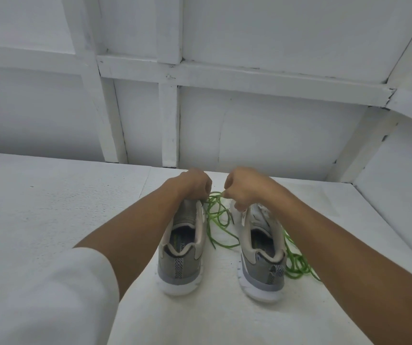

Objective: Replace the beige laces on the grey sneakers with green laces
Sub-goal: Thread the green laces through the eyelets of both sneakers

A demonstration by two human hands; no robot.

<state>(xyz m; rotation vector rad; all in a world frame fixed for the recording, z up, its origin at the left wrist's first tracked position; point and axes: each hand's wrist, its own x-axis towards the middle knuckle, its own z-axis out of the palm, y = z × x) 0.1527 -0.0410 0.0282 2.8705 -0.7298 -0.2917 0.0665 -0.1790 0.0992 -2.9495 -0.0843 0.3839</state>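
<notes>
1. The left hand (190, 185) reached over the front of the left sneaker (182, 247), fingers curled downward. Its grip was clamped on a strand of the green lace (218, 220) just where that strand met the shoe's upper.
2. The right hand (244, 189) was level with it and just beside it, the two not touching. Its grip was pinched together on another strand of the same green lace, which looped out from its fingertips toward the left grip.
3. Below and between the two grips, the rest of that lace lay in loose coils on the white worktop (50, 207), in the gap between the shoes.
4. The right sneaker (262, 252) stood under the right grip. Both grey sneakers were upright on their white soles, heels toward the person, and well apart from each other.
5. A second green lace (297, 266) lay bunched on the worktop, nearer the person than the right grip and touching the outer side of the right sneaker's heel.
6. A white sleeve (50, 295) covered the left upper arm, and a white panelled wall (249, 120) rose beyond both grips.
</notes>
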